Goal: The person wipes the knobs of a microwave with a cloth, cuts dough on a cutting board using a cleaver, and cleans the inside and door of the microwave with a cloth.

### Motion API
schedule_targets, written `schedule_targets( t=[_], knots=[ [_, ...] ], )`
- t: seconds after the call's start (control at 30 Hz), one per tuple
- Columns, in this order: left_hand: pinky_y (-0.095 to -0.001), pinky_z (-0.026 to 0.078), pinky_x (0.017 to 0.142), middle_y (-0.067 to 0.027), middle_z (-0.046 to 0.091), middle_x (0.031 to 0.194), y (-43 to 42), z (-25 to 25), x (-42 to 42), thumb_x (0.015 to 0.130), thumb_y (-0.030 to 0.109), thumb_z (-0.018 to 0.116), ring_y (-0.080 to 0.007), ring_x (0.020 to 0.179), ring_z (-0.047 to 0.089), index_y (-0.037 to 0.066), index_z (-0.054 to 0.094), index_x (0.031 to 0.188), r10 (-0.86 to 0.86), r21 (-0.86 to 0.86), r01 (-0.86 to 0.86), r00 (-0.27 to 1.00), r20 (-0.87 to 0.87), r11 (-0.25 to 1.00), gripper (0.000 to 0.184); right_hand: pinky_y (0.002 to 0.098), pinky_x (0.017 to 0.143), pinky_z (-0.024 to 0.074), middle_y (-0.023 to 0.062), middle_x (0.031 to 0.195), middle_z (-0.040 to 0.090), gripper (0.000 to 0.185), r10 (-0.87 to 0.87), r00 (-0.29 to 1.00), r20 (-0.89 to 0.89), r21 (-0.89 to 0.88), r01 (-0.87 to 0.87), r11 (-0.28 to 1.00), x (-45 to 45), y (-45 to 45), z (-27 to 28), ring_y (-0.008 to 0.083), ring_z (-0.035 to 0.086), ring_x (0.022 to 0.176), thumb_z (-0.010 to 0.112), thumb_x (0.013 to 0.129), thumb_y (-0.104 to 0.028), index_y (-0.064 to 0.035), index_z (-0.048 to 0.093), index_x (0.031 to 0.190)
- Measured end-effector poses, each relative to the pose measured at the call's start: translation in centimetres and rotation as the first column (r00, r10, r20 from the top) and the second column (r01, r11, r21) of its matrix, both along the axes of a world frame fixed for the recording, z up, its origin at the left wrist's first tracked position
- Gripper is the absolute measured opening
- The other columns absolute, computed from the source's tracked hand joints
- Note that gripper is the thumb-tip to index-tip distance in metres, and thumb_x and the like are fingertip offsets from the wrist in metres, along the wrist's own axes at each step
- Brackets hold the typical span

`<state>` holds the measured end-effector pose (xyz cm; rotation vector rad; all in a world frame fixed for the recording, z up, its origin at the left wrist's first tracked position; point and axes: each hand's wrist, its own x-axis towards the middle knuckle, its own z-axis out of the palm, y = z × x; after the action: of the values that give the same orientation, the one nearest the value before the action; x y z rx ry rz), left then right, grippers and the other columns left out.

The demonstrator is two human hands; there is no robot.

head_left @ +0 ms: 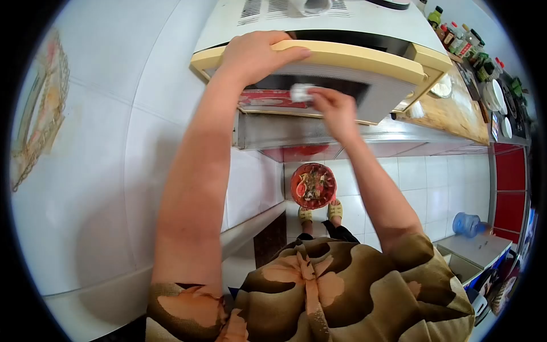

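Observation:
A white countertop appliance like a microwave oven [250,31] stands in front of me, with a cream-yellow door frame [364,57]. A dark gap shows between the frame's upper edge and the body. My left hand [250,56] is closed over the upper left of this frame, thumb lying along it. My right hand [337,109] pinches a crumpled white wad [302,92], perhaps tissue or cloth, against or just before the door's dark window. Motion blurs the wad and fingers. A red printed strip [265,98] runs along the lower left of the door.
Below stands a red waste basket [312,165] holding scraps, close to my feet. On the right are a wooden board [456,111], bottles [456,40] and white bowls [494,94]. A blue water jug [466,224] lies on the floor. A tiled wall [102,142] borders my left.

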<state>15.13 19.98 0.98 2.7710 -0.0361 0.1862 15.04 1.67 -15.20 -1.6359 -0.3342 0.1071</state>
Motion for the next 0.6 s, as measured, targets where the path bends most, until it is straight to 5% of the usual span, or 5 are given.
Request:
schedule_targets(
  t=[0.2,0.3,0.43,0.5,0.6],
  knots=[
    [-0.0323,0.051,0.079,-0.0057,0.074,0.091,0.1,-0.2,0.1,0.085,0.059,0.069,-0.0217,0.085,0.067,0.014,0.077,0.107,-0.027,-0.097,0.022,0.999,-0.045,0.995,0.051,0.0299,0.077,0.0540,0.0137,0.091,0.076,0.020,-0.021,0.996,0.092,0.051,0.016,0.999,-0.2,0.3,-0.1,0.0169,0.069,0.079,0.066,0.094,-0.014,-0.0009,0.076,0.106],
    [-0.0325,0.051,0.079,-0.0060,0.074,0.093,0.1,-0.2,0.0,0.085,0.060,0.068,-0.0216,0.085,0.067,0.014,0.077,0.108,-0.005,-0.130,-0.001,0.999,-0.049,0.992,0.053,0.0268,0.079,0.0529,0.0078,0.099,0.076,0.021,-0.101,0.994,0.030,-0.022,0.102,0.995,1.0,-7.3,-3.9,0.0100,0.066,0.085,0.063,0.098,-0.011,-0.0009,0.075,0.112],
    [-0.0379,0.053,0.078,-0.0070,0.075,0.088,0.0,-0.3,0.0,0.078,0.070,0.065,-0.0267,0.085,0.070,0.020,0.078,0.107,-0.011,-0.057,0.012,1.000,0.019,0.998,0.060,0.0290,0.083,0.0583,0.0082,0.103,0.075,0.021,-0.209,0.970,-0.123,0.081,0.219,0.972,-0.1,-11.2,-5.8,0.0125,0.069,0.090,0.060,0.100,-0.010,0.0018,0.074,0.111],
    [-0.0318,0.051,0.085,-0.0065,0.075,0.101,0.0,0.1,-0.3,0.084,0.060,0.070,-0.0230,0.094,0.068,0.014,0.075,0.113,-0.018,-0.056,0.016,0.999,-0.031,0.998,0.055,0.0294,0.082,0.0587,0.0086,0.105,0.074,0.022,-0.157,0.982,-0.100,0.044,0.162,0.986,0.1,-8.8,-5.8,0.0139,0.069,0.090,0.061,0.100,-0.010,0.0017,0.074,0.112],
    [-0.0296,0.050,0.089,-0.0061,0.075,0.108,0.1,-0.8,-0.2,0.085,0.048,0.074,-0.0197,0.100,0.068,0.012,0.074,0.117,-0.019,-0.121,0.029,0.997,0.077,0.992,0.048,0.0283,0.070,0.0516,0.0100,0.086,0.076,0.020,-0.012,0.999,0.033,-0.050,0.014,0.999,0.3,-2.1,-4.3,0.0106,0.064,0.074,0.065,0.096,-0.014,-0.0026,0.076,0.110]
  ],
)
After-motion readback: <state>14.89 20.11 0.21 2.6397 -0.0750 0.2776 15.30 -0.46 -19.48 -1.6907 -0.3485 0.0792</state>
